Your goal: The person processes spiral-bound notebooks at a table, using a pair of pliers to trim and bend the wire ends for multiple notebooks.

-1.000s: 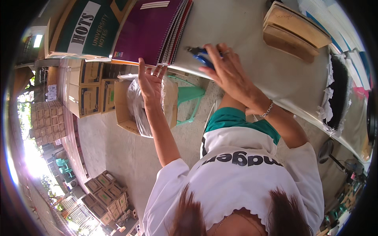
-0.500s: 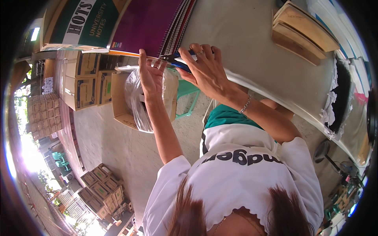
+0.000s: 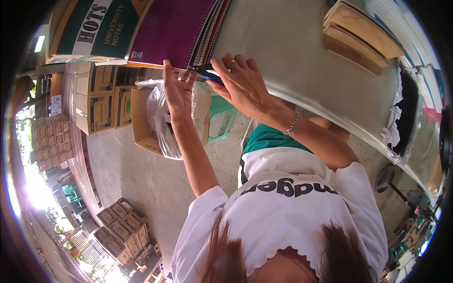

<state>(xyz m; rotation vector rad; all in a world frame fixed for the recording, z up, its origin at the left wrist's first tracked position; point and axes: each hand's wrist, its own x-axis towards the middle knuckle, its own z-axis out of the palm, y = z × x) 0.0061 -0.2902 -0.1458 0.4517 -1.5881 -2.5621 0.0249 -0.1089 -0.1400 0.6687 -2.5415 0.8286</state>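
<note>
A stack of spiral-bound notebooks with a purple cover [image 3: 172,30] lies at the table's near left edge. My left hand [image 3: 180,96] grips the near edge beside the spiral, thumb along the front and fingers underneath. In my right hand [image 3: 245,87] is a pair of blue-handled pliers [image 3: 212,76]. Their dark head is at the near end of the spiral binding [image 3: 204,37], close to my left fingertips. My right fingers partly cover the handles, and the exact contact of the jaws is too small to tell.
A green-and-brown carton [image 3: 101,33] stands left of the notebooks. Below the table edge sits an open cardboard box [image 3: 146,137] with clear plastic, by a green stool [image 3: 224,115]. Wooden blocks [image 3: 361,37] lie on the grey tabletop [image 3: 283,56] at right. Stacked cartons [image 3: 99,96] stand left.
My right hand has shifted slightly left and its fingers have closed in over the pliers, whose handles have come together. The view has moved a little; my left hand keeps its hold.
</note>
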